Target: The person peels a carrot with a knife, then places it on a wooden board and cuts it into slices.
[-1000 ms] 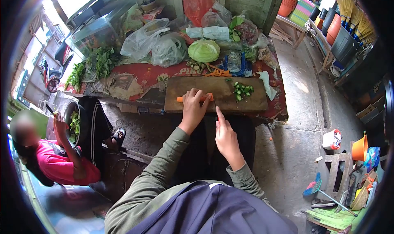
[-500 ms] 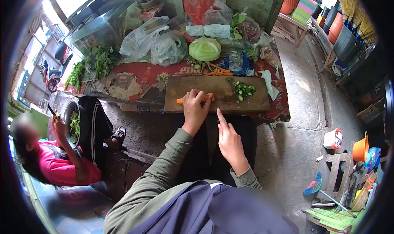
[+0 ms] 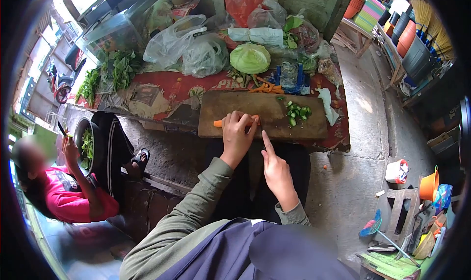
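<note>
My left hand (image 3: 238,136) is closed over an orange carrot (image 3: 218,124), pressing it onto the wooden chopping board (image 3: 212,103). The carrot's cut end (image 3: 255,119) pokes out to the right of my fingers. In my right hand (image 3: 278,176) is a knife (image 3: 260,125), seen almost edge-on beside that cut end. My index finger stretches forward along it, and the handle is hidden in my grip. Chopped green pieces (image 3: 298,112) lie in a small pile on the board's right side. Just behind the board are carrot strips (image 3: 268,88).
A cabbage (image 3: 250,58), plastic bags (image 3: 204,56), a blue packet (image 3: 293,79) and leafy greens (image 3: 124,66) cover the table's back. A white plastic scrap (image 3: 327,106) lies right of the board. To my left, a seated person (image 3: 81,191) holds a bowl of greens (image 3: 87,147).
The view has shifted slightly, so the board and table appear a little further right. Both hands keep their grips at the carrot, with little other visible movement.
</note>
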`<action>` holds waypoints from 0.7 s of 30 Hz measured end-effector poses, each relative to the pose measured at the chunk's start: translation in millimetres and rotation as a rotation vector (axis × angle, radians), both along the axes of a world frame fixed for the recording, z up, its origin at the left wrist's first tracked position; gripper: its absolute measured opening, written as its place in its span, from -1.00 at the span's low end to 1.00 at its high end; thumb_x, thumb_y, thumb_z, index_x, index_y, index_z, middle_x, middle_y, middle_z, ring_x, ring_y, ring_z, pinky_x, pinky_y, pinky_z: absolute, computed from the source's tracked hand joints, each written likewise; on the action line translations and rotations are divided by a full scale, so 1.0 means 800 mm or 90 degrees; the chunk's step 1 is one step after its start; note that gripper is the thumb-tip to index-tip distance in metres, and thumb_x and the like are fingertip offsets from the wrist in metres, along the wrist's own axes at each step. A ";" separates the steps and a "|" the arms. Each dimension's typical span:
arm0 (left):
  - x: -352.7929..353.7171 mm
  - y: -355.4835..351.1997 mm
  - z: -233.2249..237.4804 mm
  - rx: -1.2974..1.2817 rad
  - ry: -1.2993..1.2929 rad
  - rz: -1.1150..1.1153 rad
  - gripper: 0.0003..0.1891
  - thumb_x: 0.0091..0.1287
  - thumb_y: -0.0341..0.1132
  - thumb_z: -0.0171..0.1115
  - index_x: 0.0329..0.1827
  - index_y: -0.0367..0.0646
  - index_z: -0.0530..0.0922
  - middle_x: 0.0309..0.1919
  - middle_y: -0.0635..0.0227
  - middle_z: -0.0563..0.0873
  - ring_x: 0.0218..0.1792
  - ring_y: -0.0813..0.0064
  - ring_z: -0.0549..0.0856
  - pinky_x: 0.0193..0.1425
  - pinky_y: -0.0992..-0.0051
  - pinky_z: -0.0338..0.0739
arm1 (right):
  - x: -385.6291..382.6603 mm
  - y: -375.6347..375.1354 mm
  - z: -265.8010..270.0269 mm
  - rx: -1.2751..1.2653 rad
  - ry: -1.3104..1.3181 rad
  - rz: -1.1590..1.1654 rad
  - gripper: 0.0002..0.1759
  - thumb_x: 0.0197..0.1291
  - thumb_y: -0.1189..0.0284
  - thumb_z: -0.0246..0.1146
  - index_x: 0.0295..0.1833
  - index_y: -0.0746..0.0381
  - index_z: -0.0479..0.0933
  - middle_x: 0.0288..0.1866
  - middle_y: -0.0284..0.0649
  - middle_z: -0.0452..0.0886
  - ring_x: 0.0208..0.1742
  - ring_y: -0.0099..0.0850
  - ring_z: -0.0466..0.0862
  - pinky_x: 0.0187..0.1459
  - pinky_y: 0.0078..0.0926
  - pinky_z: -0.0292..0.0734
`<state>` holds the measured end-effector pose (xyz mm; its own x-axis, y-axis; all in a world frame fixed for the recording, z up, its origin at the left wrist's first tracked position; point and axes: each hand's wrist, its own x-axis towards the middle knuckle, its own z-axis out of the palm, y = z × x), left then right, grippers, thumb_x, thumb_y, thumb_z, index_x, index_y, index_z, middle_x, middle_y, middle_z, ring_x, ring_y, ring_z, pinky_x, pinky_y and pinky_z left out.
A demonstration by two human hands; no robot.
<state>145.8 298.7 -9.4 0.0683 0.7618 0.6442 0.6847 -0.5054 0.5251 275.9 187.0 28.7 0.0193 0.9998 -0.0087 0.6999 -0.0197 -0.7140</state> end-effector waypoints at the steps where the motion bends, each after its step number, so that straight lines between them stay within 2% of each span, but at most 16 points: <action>1: 0.000 0.000 -0.001 0.002 -0.001 -0.001 -0.83 0.25 -0.34 0.49 -0.32 -0.10 0.60 -0.30 0.35 0.59 -0.20 0.22 0.59 -0.05 0.23 0.39 | -0.001 0.003 -0.002 -0.003 -0.001 0.002 -0.32 0.58 0.39 0.05 0.71 -0.14 0.04 -0.26 0.21 0.69 -0.21 0.20 0.71 -0.27 0.16 0.56; 4: 0.000 0.000 -0.001 0.004 -0.004 -0.004 -0.83 0.25 -0.33 0.48 -0.31 -0.10 0.60 -0.30 0.33 0.59 -0.20 0.21 0.58 -0.04 0.21 0.40 | -0.005 0.012 -0.007 0.026 0.031 -0.006 -0.32 0.58 0.40 0.04 0.71 -0.12 0.05 -0.28 0.24 0.68 -0.19 0.21 0.71 -0.23 0.17 0.56; 7: -0.001 -0.002 -0.001 0.001 -0.003 -0.006 -0.84 0.26 -0.32 0.48 -0.29 -0.10 0.62 -0.29 0.32 0.59 -0.19 0.20 0.58 -0.02 0.21 0.41 | -0.004 0.019 -0.007 -0.028 -0.019 0.012 -0.30 0.56 0.43 0.05 0.71 -0.06 0.03 -0.18 0.18 0.73 -0.15 0.19 0.73 -0.21 0.13 0.63; 13: 0.000 -0.001 -0.001 -0.003 0.004 -0.005 -0.85 0.28 -0.31 0.47 -0.29 -0.09 0.62 -0.27 0.33 0.60 -0.16 0.21 0.59 -0.01 0.21 0.41 | -0.004 0.003 -0.011 -0.030 0.018 -0.003 -0.33 0.57 0.43 0.01 0.71 -0.04 0.04 -0.06 0.24 0.71 -0.02 0.22 0.69 -0.11 0.12 0.67; 15: 0.000 -0.002 -0.001 -0.007 0.005 -0.006 -0.85 0.29 -0.31 0.46 -0.29 -0.08 0.62 -0.27 0.33 0.60 -0.16 0.21 0.59 -0.01 0.22 0.41 | 0.002 0.003 -0.023 -0.043 0.087 -0.003 -0.34 0.61 0.38 -0.02 0.72 -0.11 0.02 -0.27 0.09 0.76 -0.26 0.07 0.79 -0.21 0.03 0.74; 16: 0.000 -0.001 -0.001 0.008 0.001 -0.006 -0.87 0.28 -0.34 0.46 -0.28 -0.09 0.63 -0.29 0.33 0.60 -0.18 0.21 0.59 -0.02 0.22 0.41 | 0.008 0.008 -0.015 -0.042 0.087 -0.005 -0.34 0.61 0.38 -0.02 0.72 -0.11 0.02 -0.27 0.09 0.76 -0.26 0.07 0.79 -0.21 0.03 0.74; 18: 0.001 -0.002 0.000 0.023 -0.003 -0.006 -0.88 0.27 -0.36 0.46 -0.27 -0.10 0.63 -0.31 0.33 0.59 -0.21 0.21 0.58 -0.03 0.22 0.40 | 0.028 0.022 0.004 -0.305 0.380 -0.018 -0.36 0.66 0.32 -0.06 0.74 -0.19 -0.02 -0.49 -0.17 0.60 -0.54 -0.28 0.69 -0.36 -0.15 0.76; 19: 0.001 -0.002 0.002 0.022 -0.003 -0.006 -0.88 0.28 -0.36 0.45 -0.27 -0.10 0.63 -0.31 0.33 0.59 -0.20 0.21 0.58 -0.03 0.23 0.40 | 0.034 0.025 -0.012 -0.301 0.487 -0.007 -0.38 0.69 0.24 -0.09 0.74 -0.26 -0.04 -0.54 -0.33 0.38 -0.65 -0.53 0.47 -0.50 -0.36 0.71; 20: 0.001 -0.003 0.003 0.021 -0.004 -0.005 -0.88 0.28 -0.36 0.45 -0.27 -0.11 0.63 -0.31 0.34 0.59 -0.20 0.22 0.58 -0.02 0.24 0.40 | 0.035 0.026 -0.019 -0.299 0.487 -0.007 -0.38 0.69 0.24 -0.09 0.74 -0.26 -0.04 -0.54 -0.33 0.38 -0.65 -0.53 0.47 -0.50 -0.36 0.71; 21: 0.001 -0.003 0.003 0.022 -0.004 -0.006 -0.88 0.28 -0.36 0.45 -0.27 -0.11 0.63 -0.31 0.34 0.59 -0.20 0.22 0.58 -0.02 0.24 0.40 | 0.035 0.024 -0.022 -0.313 0.609 -0.009 -0.38 0.69 0.22 -0.10 0.74 -0.26 -0.03 -0.52 -0.30 0.41 -0.67 -0.50 0.47 -0.53 -0.37 0.68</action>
